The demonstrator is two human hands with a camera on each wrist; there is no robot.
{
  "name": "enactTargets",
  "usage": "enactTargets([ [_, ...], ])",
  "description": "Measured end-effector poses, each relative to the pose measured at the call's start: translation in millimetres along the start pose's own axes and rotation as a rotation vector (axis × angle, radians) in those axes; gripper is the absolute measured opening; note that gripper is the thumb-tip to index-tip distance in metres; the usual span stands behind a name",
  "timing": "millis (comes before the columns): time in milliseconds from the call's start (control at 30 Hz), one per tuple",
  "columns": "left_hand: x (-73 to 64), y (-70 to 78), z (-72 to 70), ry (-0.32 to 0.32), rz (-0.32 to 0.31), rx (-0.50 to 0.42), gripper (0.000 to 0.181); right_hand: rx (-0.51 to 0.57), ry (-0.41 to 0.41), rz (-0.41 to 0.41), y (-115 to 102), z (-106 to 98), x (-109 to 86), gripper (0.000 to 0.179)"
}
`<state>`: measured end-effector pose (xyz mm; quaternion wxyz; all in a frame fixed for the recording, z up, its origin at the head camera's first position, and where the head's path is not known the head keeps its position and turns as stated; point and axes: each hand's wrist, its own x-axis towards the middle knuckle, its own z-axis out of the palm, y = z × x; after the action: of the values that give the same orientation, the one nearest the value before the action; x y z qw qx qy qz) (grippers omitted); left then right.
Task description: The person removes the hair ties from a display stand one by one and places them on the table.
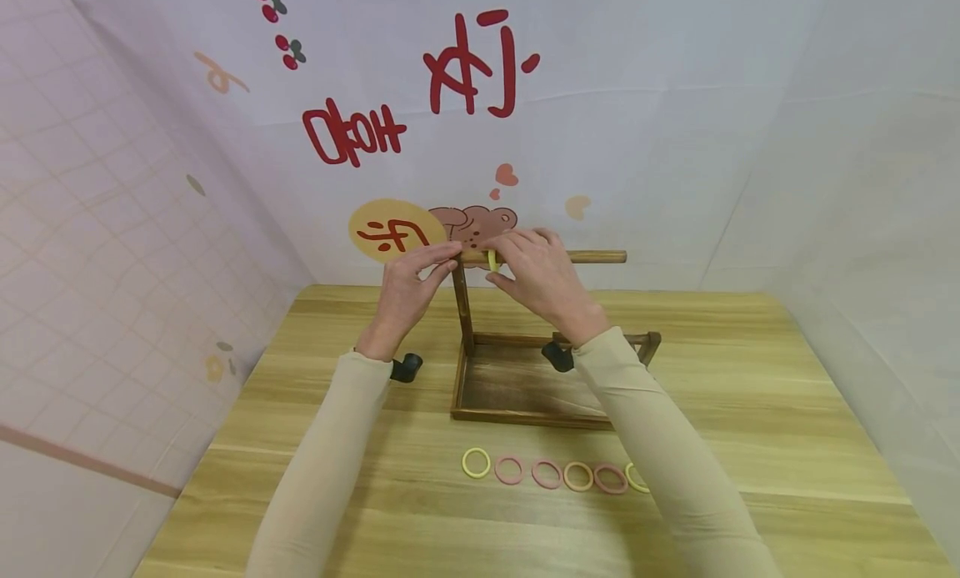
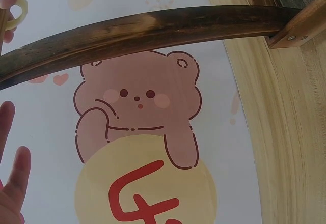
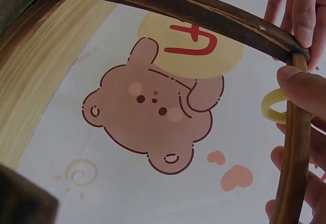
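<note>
A wooden stand [image 1: 463, 311] has a curved upright with a horizontal rod [image 1: 600, 257] at its top. My left hand [image 1: 408, 290] holds the top corner, where upright and rod meet, with the thumb below and fingers above. In the left wrist view, two of its fingers [image 2: 18, 175] extend straight below the upright. My right hand [image 1: 543, 278] pinches a yellow ring [image 3: 272, 107] between thumb and fingers. The ring encircles the rod a short way from the corner, and the right thumb [image 3: 303, 86] lies against the rod.
Several pink, yellow and orange rings [image 1: 547, 474] lie in a row on the wooden table [image 1: 375, 495], in front of the stand's tray base [image 1: 525, 418]. The right forearm partly covers the last yellow ring. Behind the table hangs a white printed backdrop [image 1: 660, 144].
</note>
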<state>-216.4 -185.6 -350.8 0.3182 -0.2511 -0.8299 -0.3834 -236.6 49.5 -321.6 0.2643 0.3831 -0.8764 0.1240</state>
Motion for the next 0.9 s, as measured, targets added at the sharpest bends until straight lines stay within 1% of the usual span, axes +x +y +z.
enactTargets([
  [300,1.0,1.4,0.4,0.001,-0.005,0.002,0.028,0.009,0.021,0.012,3.0,-2.2,-1.0,0.047],
  [533,0.4,2.0,-0.2,0.004,0.006,0.006,0.027,0.010,0.012,0.030,5.3,-6.5,-3.1,0.048],
  [900,-0.1,3.1,-0.3,0.006,0.001,0.007,0.027,0.028,0.002,0.063,9.8,-8.6,-6.3,0.050],
])
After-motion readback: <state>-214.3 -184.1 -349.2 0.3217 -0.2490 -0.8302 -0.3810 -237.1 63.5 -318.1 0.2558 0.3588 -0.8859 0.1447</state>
